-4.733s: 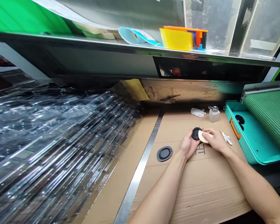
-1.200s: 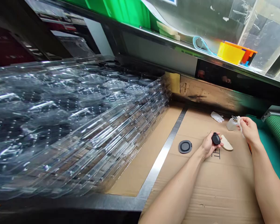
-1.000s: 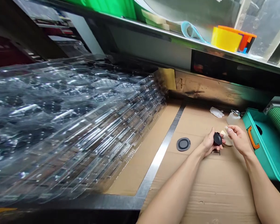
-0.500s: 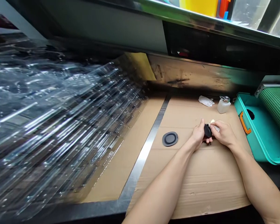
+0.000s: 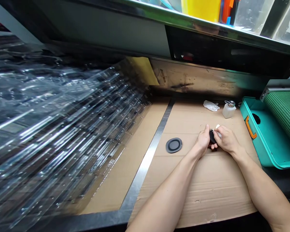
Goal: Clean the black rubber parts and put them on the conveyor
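Observation:
My left hand (image 5: 203, 141) is closed round a small round black part (image 5: 211, 136), held on edge above the cardboard sheet (image 5: 207, 183). My right hand (image 5: 226, 139) pinches a small white cloth (image 5: 217, 127) against that part. Both hands meet over the middle of the cardboard. A second round black part (image 5: 174, 145) lies flat on the cardboard to the left of my left hand.
A tall stack of clear plastic trays (image 5: 50, 129) fills the left side. A small pump bottle (image 5: 228, 109) and a crumpled white wipe (image 5: 210, 105) stand at the back. A teal bin (image 5: 268, 138) sits at the right beside a green conveyor (image 5: 285, 112). A metal shelf (image 5: 207, 24) overhangs with coloured bins.
My right hand came back from the pump bottle with the white cloth and now presses it on the black part in my left hand. The beige pad is no longer visible.

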{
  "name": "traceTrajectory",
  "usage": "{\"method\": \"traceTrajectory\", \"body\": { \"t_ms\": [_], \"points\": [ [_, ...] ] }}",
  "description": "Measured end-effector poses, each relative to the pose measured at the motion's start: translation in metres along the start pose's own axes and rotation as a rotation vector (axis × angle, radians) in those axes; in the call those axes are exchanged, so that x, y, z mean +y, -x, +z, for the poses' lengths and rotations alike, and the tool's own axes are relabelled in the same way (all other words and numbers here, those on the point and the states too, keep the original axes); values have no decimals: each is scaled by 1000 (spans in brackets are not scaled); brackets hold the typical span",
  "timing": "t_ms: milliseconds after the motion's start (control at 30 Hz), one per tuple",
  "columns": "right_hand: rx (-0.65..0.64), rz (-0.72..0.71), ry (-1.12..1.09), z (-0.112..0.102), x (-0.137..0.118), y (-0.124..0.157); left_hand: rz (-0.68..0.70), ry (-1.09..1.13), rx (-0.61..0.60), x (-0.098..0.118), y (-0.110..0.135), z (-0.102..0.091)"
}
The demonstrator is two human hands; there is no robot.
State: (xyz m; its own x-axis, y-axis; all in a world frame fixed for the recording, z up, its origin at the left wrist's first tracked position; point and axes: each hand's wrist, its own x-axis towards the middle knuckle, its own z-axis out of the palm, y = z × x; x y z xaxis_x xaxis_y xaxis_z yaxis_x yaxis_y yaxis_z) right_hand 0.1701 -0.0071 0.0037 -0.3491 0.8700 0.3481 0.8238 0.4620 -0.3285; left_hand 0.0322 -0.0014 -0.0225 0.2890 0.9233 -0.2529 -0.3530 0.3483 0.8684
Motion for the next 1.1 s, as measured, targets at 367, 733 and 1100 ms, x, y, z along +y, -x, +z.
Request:
{"method": "traceTrajectory", "body": {
  "t_ms": [367, 733, 1100],
  "points": [
    [75, 34, -215, -8, 4, -1, -38, -53, 15, 10, 8, 5],
    [24, -38, -108, -7, 6, 1, 30, -297, 50, 1, 5, 5],
    [77, -33, -45, 2, 4, 1, 71, -316, 78, 1, 10, 7]
  ]
}}
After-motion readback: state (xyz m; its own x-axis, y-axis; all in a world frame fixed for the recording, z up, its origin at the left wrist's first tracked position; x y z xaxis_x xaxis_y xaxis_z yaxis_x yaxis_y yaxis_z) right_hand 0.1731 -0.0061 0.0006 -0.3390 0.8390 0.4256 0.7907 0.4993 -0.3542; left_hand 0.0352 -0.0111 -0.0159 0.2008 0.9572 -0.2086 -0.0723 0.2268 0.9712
